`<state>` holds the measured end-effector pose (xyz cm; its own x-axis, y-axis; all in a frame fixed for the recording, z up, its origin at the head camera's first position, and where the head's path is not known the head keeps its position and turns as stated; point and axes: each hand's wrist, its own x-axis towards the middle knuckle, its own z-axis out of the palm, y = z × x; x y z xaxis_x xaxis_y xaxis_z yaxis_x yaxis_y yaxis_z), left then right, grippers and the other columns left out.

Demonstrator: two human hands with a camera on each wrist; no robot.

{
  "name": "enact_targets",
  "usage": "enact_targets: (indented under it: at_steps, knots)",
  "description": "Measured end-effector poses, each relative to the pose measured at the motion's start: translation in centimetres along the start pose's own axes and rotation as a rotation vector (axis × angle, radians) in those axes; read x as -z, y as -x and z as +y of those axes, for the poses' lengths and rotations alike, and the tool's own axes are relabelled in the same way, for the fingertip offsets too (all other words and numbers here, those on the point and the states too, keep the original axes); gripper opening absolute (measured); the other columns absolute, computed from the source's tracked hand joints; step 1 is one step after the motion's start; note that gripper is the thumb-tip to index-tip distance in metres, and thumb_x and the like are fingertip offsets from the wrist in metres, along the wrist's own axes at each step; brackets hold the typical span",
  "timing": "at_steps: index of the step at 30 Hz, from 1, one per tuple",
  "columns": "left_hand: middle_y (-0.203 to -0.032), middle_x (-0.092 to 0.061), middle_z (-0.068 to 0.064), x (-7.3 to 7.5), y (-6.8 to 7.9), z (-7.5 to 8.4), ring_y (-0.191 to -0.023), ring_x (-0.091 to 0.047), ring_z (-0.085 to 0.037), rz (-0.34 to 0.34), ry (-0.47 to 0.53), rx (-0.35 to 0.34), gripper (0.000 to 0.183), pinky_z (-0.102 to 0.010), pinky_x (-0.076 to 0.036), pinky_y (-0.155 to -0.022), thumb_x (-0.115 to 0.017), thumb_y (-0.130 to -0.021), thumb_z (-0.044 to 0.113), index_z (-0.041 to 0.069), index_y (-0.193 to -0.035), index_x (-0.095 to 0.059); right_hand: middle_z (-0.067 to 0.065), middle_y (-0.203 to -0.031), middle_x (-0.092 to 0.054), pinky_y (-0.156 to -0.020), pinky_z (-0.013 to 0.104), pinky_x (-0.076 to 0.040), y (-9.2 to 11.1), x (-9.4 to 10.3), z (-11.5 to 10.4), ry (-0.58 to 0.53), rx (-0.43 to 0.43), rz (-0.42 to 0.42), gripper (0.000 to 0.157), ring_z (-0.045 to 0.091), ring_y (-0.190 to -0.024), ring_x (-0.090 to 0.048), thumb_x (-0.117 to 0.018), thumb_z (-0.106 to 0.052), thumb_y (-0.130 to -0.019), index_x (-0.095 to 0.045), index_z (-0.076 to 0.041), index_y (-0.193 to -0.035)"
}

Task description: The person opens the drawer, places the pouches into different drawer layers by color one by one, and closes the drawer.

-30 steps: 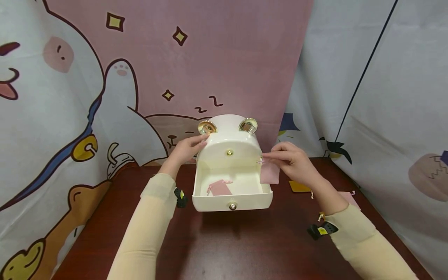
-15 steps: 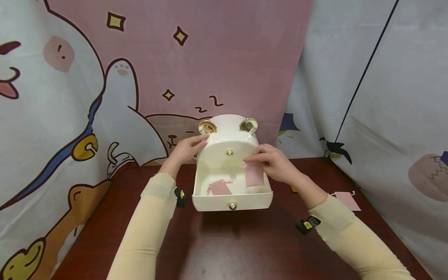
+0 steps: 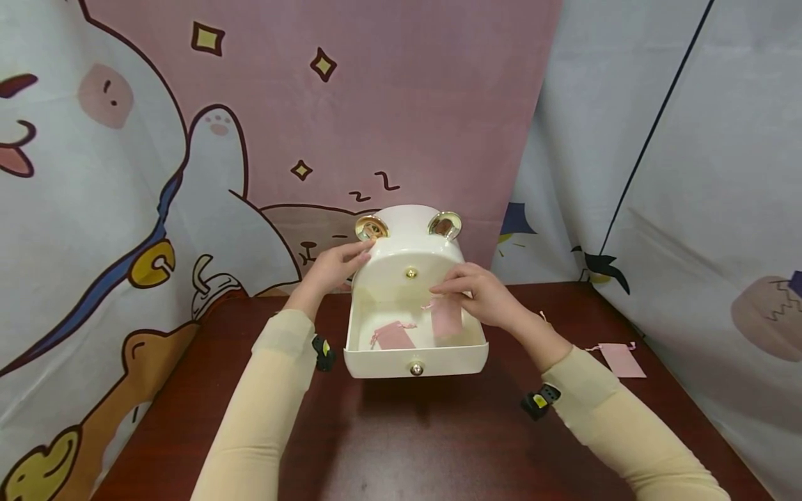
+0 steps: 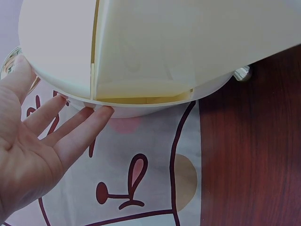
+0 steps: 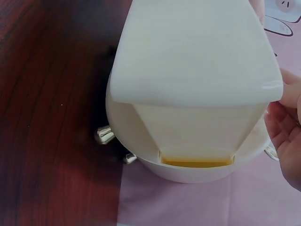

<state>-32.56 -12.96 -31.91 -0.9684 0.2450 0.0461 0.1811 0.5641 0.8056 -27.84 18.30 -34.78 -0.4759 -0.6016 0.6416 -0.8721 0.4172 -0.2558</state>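
Note:
A cream storage box [image 3: 407, 243] with gold ear-shaped pieces has its lower drawer [image 3: 382, 363] pulled out. My right hand [image 3: 479, 296] pinches a small pink drawstring pouch [image 3: 447, 319] by its top and holds it hanging over the right part of the drawer. Another pink pouch [image 3: 395, 336] lies flat on the drawer's floor, to the left. My left hand [image 3: 333, 268] rests with extended fingertips on the box's left side, just under the left gold ear [image 3: 371, 228]. In the left wrist view those fingers [image 4: 84, 134] touch the box edge. The right wrist view hides the held pouch behind the drawer.
A third pink pouch [image 3: 622, 360] lies on the dark red wooden table [image 3: 426, 445], right of my right forearm. A cartoon-printed cloth [image 3: 438, 104] hangs close behind the box. The drawer's round silver knob [image 3: 416, 369] sticks out at the front.
My right hand has carried the pink pouch leftward from beside the box to over the open drawer, then slightly lower. The left hand has stayed in place.

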Motion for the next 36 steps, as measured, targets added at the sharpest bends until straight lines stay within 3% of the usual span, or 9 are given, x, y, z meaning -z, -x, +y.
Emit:
enact_targets:
  at_steps: [6, 15, 24, 32, 36]
  knots:
    - [-0.148, -0.047, -0.008, 0.0, 0.1, 0.0, -0.113, -0.06, -0.032, -0.005, 0.01, 0.011, 0.047, -0.044, -0.059, -0.079, -0.055, -0.101, 0.044, 0.036, -0.147, -0.049, 0.002, -0.102, -0.07, -0.073, 0.034, -0.047, 0.5, 0.3, 0.0, 0.004, -0.078, -0.038, 0.026, 0.019, -0.092, -0.057, -0.076, 0.003, -0.084, -0.078, -0.007, -0.108]
    - [-0.149, -0.046, -0.008, -0.1, 0.2, 0.0, -0.113, -0.061, -0.032, -0.003, 0.008, 0.013, 0.047, -0.043, -0.06, -0.078, -0.054, -0.101, 0.045, 0.037, -0.147, -0.049, 0.002, -0.113, -0.071, -0.081, 0.04, -0.052, 2.4, 1.5, -0.1, -0.026, -0.224, -0.058, 0.03, 0.019, -0.1, -0.061, -0.074, -0.01, -0.09, -0.073, -0.008, -0.12]
    - [-0.148, -0.047, -0.007, -0.1, 0.2, 0.1, -0.112, -0.061, -0.031, 0.0, -0.002, 0.004, 0.047, -0.041, -0.06, -0.076, -0.054, -0.101, 0.045, 0.036, -0.147, -0.049, -0.002, -0.112, -0.07, -0.087, 0.048, -0.051, 5.9, 2.9, 1.1, -0.022, -0.348, -0.029, 0.034, 0.02, -0.104, -0.06, -0.077, -0.012, -0.088, -0.073, -0.015, -0.122]
    - [-0.148, -0.047, -0.008, -0.1, 0.3, 0.1, -0.113, -0.06, -0.032, 0.002, 0.021, 0.022, 0.047, -0.05, -0.057, -0.084, -0.055, -0.101, 0.043, 0.036, -0.147, -0.049, 0.003, -0.117, -0.069, -0.095, 0.058, -0.047, 9.1, 3.6, 2.2, -0.009, -0.437, -0.044, 0.039, 0.027, -0.114, -0.057, -0.076, -0.016, -0.09, -0.069, -0.014, -0.128]
    - [-0.147, -0.048, -0.007, -0.1, 0.3, 0.3, -0.113, -0.06, -0.03, 0.005, 0.013, 0.023, 0.046, -0.045, -0.059, -0.08, -0.055, -0.101, 0.043, 0.037, -0.146, -0.05, 0.004, -0.121, -0.067, -0.097, 0.059, -0.044, 11.1, 3.9, 2.7, -0.02, -0.525, -0.061, 0.041, 0.028, -0.117, -0.054, -0.075, -0.022, -0.091, -0.067, -0.016, -0.131]
